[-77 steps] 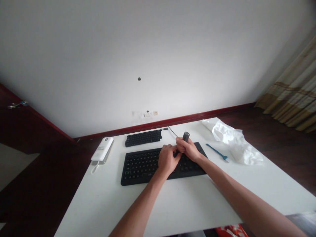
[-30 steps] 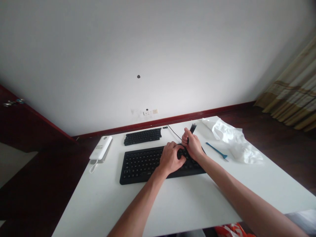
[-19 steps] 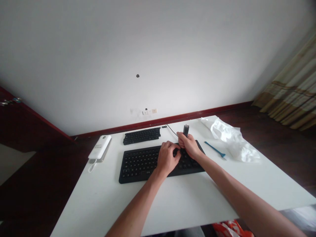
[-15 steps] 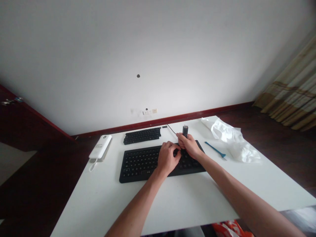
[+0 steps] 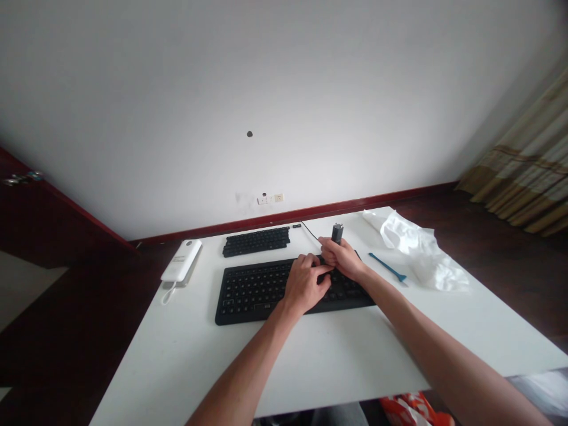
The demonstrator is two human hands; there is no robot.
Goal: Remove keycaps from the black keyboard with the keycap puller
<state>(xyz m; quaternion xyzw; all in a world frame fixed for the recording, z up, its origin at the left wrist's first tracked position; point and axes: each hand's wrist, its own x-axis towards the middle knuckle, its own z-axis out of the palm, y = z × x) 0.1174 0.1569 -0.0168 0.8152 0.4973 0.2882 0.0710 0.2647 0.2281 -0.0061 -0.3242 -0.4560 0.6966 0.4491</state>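
Right hand point(image 5: 342, 258) is wrapped tight round an upright tool point(image 5: 337, 232), probably for a firm grip. Left hand point(image 5: 306, 281) is half-curled over the keyboard point(image 5: 252, 290), right of the power bank point(image 5: 181, 260), likely steadying; can't tell if it's pinching anything.

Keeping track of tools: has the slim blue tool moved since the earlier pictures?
No, the slim blue tool shows no visible shift against the far right corner of the white table.
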